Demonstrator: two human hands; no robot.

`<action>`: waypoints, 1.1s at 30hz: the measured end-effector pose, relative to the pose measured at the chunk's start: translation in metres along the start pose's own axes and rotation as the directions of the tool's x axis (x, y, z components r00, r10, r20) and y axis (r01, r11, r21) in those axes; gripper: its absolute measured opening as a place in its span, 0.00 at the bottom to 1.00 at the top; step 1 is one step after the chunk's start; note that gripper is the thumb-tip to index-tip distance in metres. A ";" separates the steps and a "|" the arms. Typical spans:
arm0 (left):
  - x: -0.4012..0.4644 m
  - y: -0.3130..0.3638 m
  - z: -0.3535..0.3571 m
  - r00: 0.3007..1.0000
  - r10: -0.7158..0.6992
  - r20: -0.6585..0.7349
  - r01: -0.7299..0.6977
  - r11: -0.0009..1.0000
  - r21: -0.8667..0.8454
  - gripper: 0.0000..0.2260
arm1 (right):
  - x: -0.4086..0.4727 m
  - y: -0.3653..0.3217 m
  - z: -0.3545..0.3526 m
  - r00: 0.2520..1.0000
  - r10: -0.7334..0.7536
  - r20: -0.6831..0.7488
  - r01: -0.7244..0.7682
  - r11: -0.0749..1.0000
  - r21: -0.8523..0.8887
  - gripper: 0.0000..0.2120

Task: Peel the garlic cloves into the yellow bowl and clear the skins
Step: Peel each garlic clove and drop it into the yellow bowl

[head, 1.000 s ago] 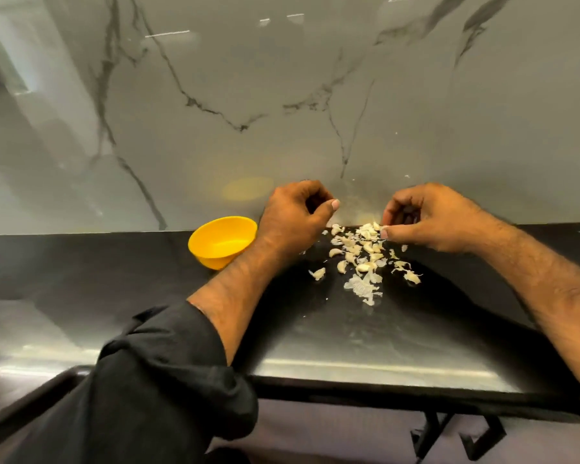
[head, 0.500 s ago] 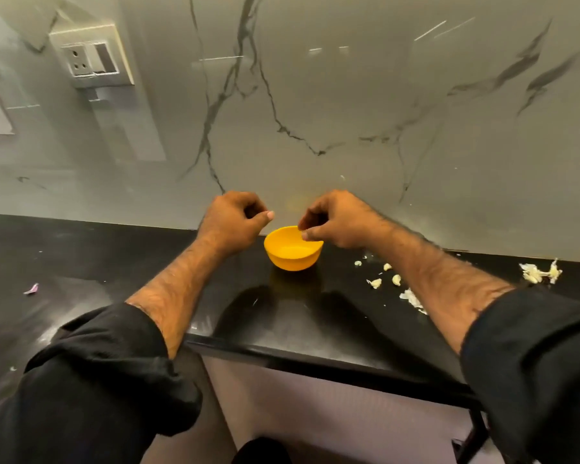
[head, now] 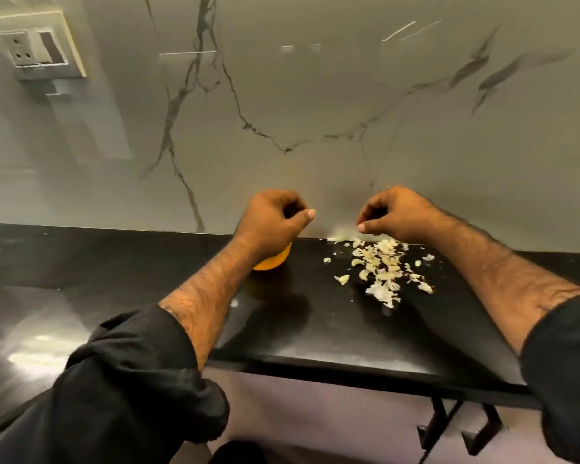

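Yellow bowl (head: 271, 262) left of garlic pile (head: 380, 266).

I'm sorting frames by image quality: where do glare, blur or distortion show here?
Head view: glare patches on the black counter at lower left; streaked reflections on the marble wall; motion blur softens the garlic pile and both hands; wide-angle bending tilts the wall socket.

Both forearms reach forward, bare below rolled black sleeves (head: 141, 370); the left hand (head: 270, 221) is a loose fist, thumb stretched out to the right; the right hand (head: 395, 212) has its fingers curled under, thumb pointing left; whether either holds anything cannot be told.
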State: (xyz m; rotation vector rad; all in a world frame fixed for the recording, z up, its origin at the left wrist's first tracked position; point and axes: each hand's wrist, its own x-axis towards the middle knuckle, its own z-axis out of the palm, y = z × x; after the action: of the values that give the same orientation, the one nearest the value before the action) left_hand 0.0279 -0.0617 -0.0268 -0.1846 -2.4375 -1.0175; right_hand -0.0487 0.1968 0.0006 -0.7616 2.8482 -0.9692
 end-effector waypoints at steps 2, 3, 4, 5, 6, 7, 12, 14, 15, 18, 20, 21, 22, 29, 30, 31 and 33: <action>0.007 0.010 0.032 0.999 0.005 0.053 -0.004 1.000 -0.006 0.08 | -0.011 0.020 -0.007 0.999 0.042 -0.001 -0.042 0.999 0.002 0.03; 0.010 0.013 0.044 0.998 0.001 0.061 -0.002 1.000 0.012 0.07 | -0.014 0.026 -0.006 0.999 0.051 0.006 -0.051 0.999 -0.004 0.03; 0.014 0.016 0.058 0.997 -0.002 0.071 0.000 1.000 0.030 0.05 | -0.018 0.034 -0.007 0.998 0.059 0.012 -0.059 0.998 -0.007 0.03; 0.017 0.017 0.068 0.997 -0.014 0.079 0.010 0.999 0.045 0.05 | -0.021 0.040 -0.006 0.998 0.061 0.025 -0.060 0.998 -0.003 0.03; 0.021 0.018 0.077 0.996 -0.021 0.091 0.016 0.998 0.057 0.04 | -0.021 0.046 -0.005 0.998 0.055 0.036 -0.055 0.998 0.005 0.03; 0.025 0.017 0.084 0.995 -0.030 0.100 0.023 0.997 0.072 0.03 | -0.020 0.049 -0.004 0.998 0.039 0.049 -0.040 0.999 0.013 0.04; 0.037 -0.003 0.098 0.995 -0.011 0.095 0.002 0.996 0.091 0.01 | -0.006 0.044 0.004 0.966 -0.129 0.225 0.127 0.992 0.021 0.07; 0.038 -0.012 0.102 0.997 0.002 0.083 -0.008 0.997 0.071 0.02 | -0.003 0.041 0.010 0.927 -0.208 0.312 0.213 0.977 0.018 0.08; 0.040 -0.015 0.104 0.997 0.011 0.070 -0.015 0.999 0.052 0.03 | -0.002 0.040 0.013 0.910 -0.230 0.345 0.238 0.971 0.019 0.09; 0.047 -0.021 0.106 1.000 0.026 0.005 -0.026 0.996 -0.080 0.03 | -0.002 0.044 0.021 0.873 -0.262 0.411 0.311 0.949 -0.054 0.12; 0.049 -0.022 0.107 1.000 0.013 -0.007 -0.014 0.988 -0.155 0.02 | -0.002 0.045 0.025 0.882 -0.257 0.395 0.315 0.945 -0.087 0.10; 0.049 -0.022 0.108 1.000 0.010 -0.004 -0.011 0.984 -0.177 0.03 | -0.002 0.045 0.027 0.891 -0.253 0.378 0.310 0.946 -0.098 0.08; 0.048 -0.022 0.108 1.000 0.008 -0.001 -0.009 0.981 -0.194 0.04 | -0.002 0.045 0.028 0.899 -0.248 0.362 0.308 0.944 -0.120 0.06; 0.040 -0.012 0.102 1.000 0.016 0.027 -0.010 0.974 -0.227 0.05 | -0.009 0.048 0.003 0.970 -0.241 0.019 0.233 0.954 0.188 0.07; 0.039 -0.011 0.102 0.999 0.011 0.043 -0.001 0.973 -0.230 0.04 | -0.010 0.051 -0.001 0.975 -0.222 -0.007 0.219 0.953 0.211 0.09; 0.039 -0.011 0.102 0.998 0.005 0.057 0.008 0.971 -0.238 0.04 | -0.010 0.054 -0.002 0.979 -0.204 -0.019 0.203 0.950 0.237 0.10; 0.038 -0.009 0.101 0.996 -0.008 0.086 0.031 0.964 -0.263 0.04 | -0.010 0.058 0.000 0.988 -0.153 -0.027 0.153 0.930 0.334 0.11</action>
State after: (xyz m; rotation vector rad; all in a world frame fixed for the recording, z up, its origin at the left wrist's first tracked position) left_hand -0.0466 -0.0002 -0.0749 -0.2991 -2.3733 -1.3692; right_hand -0.0649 0.2412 -0.0347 -0.9492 2.5472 -1.4263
